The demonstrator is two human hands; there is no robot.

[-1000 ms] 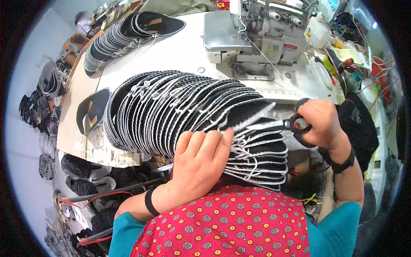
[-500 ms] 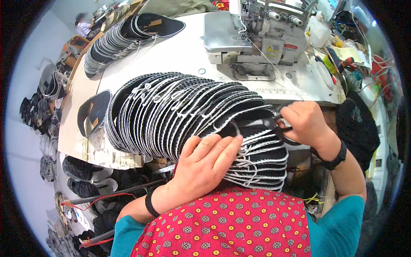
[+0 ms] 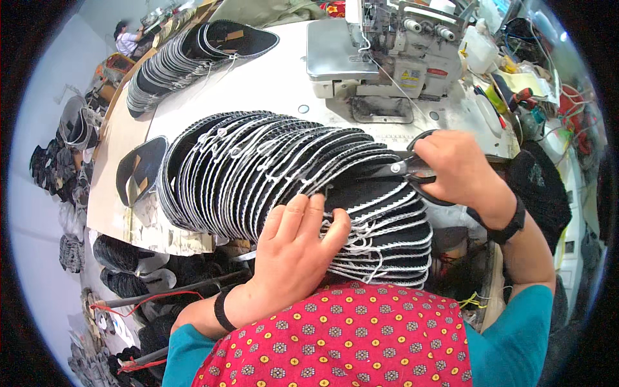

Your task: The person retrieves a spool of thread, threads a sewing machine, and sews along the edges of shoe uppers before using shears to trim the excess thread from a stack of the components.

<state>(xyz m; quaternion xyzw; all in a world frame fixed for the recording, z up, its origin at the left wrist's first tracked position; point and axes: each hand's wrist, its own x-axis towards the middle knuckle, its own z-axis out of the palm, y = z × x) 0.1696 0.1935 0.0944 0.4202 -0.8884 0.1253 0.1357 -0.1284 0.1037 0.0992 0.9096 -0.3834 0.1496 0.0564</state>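
A long row of black insole-shaped pieces (image 3: 225, 171) with white stitched edges fans across the table towards me, loose white threads (image 3: 367, 235) hanging from some edges. My right hand (image 3: 454, 166) is closed round the black handles of a pair of scissors (image 3: 394, 169). Their blades point left, in among the pieces, and the tips are hard to make out. On the near side of the row lies my left hand (image 3: 293, 248), its fingers apart and the fingertips against the white edges. The thumb is mostly hidden.
A sewing machine (image 3: 400, 64) with a metal plate stands at the back. Another stack of black pieces (image 3: 174, 64) is at the far left, with a single piece (image 3: 138, 171) nearer. Tools and bottles (image 3: 516, 90) crowd the right. A person (image 3: 126, 39) sits at the far left.
My left hand has shifted left and its index finger has bent away. The scissors, blurred before, now show clearly with the blades pointing left among the pieces; my right hand has risen slightly.
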